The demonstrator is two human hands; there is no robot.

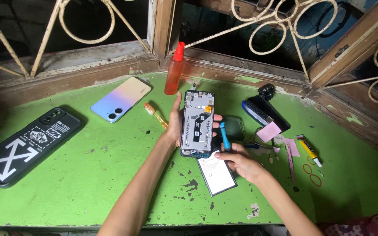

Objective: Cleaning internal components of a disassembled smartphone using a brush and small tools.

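Note:
My left hand holds an opened phone upright over the green table, its bare circuit boards facing me. My right hand grips a blue-handled screwdriver just right of the phone's lower edge. A flat phone battery with a white label lies on the table under my right hand.
A pastel-backed phone and a black printed phone case lie at the left. An orange spray bottle stands by the window sill. A toothbrush, a dark phone part, a glue tube, pink strips and red rubber bands lie at the right.

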